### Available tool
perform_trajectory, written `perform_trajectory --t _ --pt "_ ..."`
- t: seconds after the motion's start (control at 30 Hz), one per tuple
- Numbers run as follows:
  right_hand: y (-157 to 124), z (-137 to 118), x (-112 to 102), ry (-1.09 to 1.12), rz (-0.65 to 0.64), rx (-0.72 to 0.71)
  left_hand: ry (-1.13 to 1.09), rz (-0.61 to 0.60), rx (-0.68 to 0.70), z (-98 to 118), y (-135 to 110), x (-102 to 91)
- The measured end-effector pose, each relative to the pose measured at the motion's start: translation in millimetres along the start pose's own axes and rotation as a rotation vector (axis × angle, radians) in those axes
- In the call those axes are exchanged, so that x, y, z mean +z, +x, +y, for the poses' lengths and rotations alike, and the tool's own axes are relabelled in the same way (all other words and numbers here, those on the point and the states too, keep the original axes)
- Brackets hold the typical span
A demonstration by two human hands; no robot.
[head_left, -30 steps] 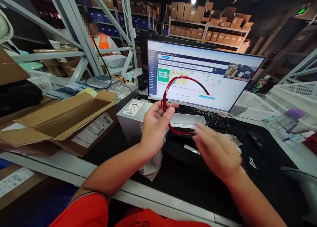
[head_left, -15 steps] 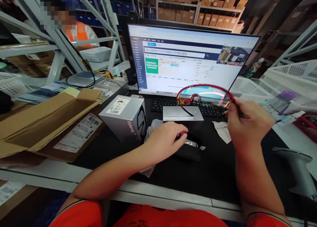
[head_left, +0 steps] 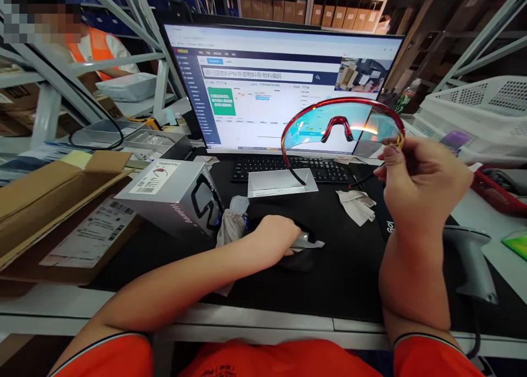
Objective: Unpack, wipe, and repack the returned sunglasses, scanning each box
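My right hand [head_left: 424, 185] pinches a pair of red-framed sports glasses [head_left: 343, 105] by the right end of the frame. They are raised in front of the monitor, with the temples unfolded and the lens bluish. My left hand [head_left: 278, 237] reaches over an open black case [head_left: 302, 263] on the mat, its fingers curled down and mostly hidden. Something pale and shiny [head_left: 303, 241] shows in the case beside those fingers; what they grip I cannot make out. A grey drawstring pouch [head_left: 231, 226] lies left of the case. Behind it stands an open white box [head_left: 282, 183].
A grey product box [head_left: 177, 198] and an opened carton [head_left: 82, 212] stand at left. The monitor [head_left: 255, 91] and keyboard [head_left: 288, 168] are behind. At right are a crumpled cloth [head_left: 357, 206], a barcode scanner [head_left: 469, 256] and white baskets [head_left: 477, 111]. A person in an orange vest [head_left: 99, 48] is beyond.
The glasses have been raised and turned, so their lens faces me more fully. My left hand has lowered into the black case, its fingers now curled. My view has shifted slightly right and down.
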State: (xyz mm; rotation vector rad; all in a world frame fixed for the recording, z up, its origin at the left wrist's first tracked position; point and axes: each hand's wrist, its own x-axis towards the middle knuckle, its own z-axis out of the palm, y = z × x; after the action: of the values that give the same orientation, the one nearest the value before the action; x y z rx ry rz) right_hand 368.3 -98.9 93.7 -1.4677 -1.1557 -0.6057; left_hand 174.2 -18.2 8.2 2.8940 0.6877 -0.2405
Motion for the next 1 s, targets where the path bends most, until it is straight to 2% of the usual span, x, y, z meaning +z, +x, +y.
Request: perform_trajectory --t 0.17,0.3,0.37,0.47,0.57,0.67,0.77,0.87,0.93,1.0 --pt "1 0 -1 0.026 -0.046 0.02 0.086 0.012 -0.028 7 2 5.6" --pt "2 2 -1 0.059 -0.043 0.044 0.163 0.081 -0.031 1 -22 -3.6" --pt "4 2 -2 0.099 -0.033 0.086 0.205 0.259 0.034 -8 -38 -4.7" --pt "6 3 -3 0.236 -0.104 0.228 0.172 0.682 0.263 -25 -58 4.1" --pt "6 5 -2 0.457 -0.254 0.349 -0.023 0.84 0.384 -40 -69 18.8" --pt "4 6 3 0.566 -0.305 0.386 -0.219 0.953 0.367 -46 -75 28.8" --pt "-1 5 8 0.595 -0.315 0.399 -0.377 1.17 0.206 -46 -76 28.8" --pt "-7 -3 11 0.621 -0.284 0.39 -0.77 1.337 -0.012 -44 -74 22.1" --pt "-11 -10 12 0.693 -0.283 0.398 -1.107 1.325 -0.083 -45 -70 17.7" --pt "-16 -17 12 0.786 -0.314 0.42 -1.328 1.245 -0.113 -48 -67 15.9"
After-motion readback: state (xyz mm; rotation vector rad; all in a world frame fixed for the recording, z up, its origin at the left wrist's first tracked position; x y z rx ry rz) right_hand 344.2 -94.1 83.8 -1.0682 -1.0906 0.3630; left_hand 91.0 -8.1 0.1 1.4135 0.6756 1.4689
